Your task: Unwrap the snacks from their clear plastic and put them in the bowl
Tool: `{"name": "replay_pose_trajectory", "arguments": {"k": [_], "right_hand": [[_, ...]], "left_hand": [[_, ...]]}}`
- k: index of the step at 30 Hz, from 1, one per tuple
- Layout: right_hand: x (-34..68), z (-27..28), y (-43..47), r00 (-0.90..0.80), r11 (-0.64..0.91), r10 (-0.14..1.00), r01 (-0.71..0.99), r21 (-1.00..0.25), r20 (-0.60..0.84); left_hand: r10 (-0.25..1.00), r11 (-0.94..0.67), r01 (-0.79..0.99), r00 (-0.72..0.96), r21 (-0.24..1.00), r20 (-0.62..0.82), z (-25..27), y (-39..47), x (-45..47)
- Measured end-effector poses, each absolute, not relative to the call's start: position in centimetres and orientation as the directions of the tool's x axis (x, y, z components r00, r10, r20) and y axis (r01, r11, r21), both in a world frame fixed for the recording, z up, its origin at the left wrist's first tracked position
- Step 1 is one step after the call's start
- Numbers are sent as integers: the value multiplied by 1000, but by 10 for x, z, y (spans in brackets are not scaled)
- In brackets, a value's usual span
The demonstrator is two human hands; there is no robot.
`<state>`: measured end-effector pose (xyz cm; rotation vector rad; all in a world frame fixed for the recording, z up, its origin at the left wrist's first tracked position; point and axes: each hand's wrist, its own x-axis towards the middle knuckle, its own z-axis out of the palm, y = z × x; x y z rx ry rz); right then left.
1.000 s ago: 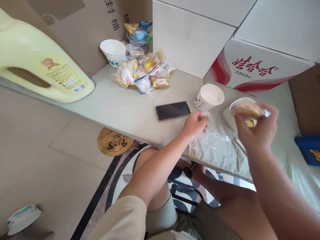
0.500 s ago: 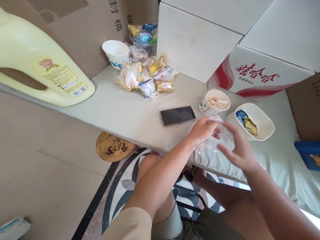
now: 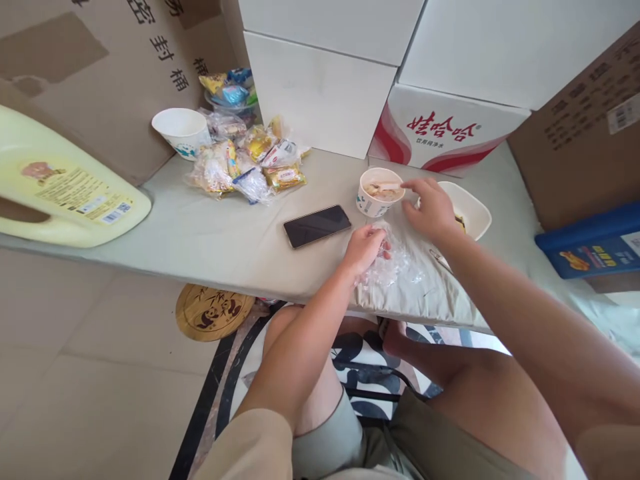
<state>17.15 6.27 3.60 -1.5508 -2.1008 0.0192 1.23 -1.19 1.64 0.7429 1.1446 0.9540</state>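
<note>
Work at the cloth-covered surface (image 3: 215, 237), judged to be partway. The left hand (image 3: 367, 250), near the centre of the frame, has its fingers curled on crumpled clear plastic wrap (image 3: 393, 267), which spreads rightward toward the front edge. The right hand (image 3: 434, 208), right of centre, has its index finger extended to the rim of a printed paper cup (image 3: 373, 205); index and thumb stand apart, with nothing visible between them. Whether the fingertip meets the cup or its contents cannot be told.

Done, as far as is visible: the cup holds a pale snack (image 3: 381, 193), and a white tub (image 3: 474, 205), partly hidden by the right hand, contains a dark-and-yellow packet (image 3: 461, 223). Left over, by the same reading: a heap of snack packets (image 3: 253, 163) at upper left, lying outside any vessel, and the loose wrap beneath the left hand. Beside the heap stands a second paper cup (image 3: 186, 137), its floor out of sight; behind it, a clear bowl (image 3: 250, 110) bears further packets. A smartphone (image 3: 317, 227) lies flat, left of the printed cup, its screen dark.
</note>
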Motion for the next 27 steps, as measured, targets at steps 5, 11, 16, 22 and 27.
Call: {"name": "replay_pose_trajectory", "arguments": {"k": [5,11,16,22,27], "right_hand": [[155,49,111,-292,302,950,949,-88,111],[165,73,102,-394,451,881,866,-215,261],[221,79,70,-132,325,812,912,-252,569],[293,38,21,1,74,928,979,-187,372],[275,24,-35,-121,294,916,850,-436,383]], "left_hand": [[898,438,-229,136,869,-417,18,-9,14],[911,410,-224,143,884,-386,16,-3,12],[911,406,-248,182,880,-369,18,-2,13],[894,427,-322,291,845,-341,17,-1,21],[773,614,-514,544,599,-326,16,-1,19]]}}
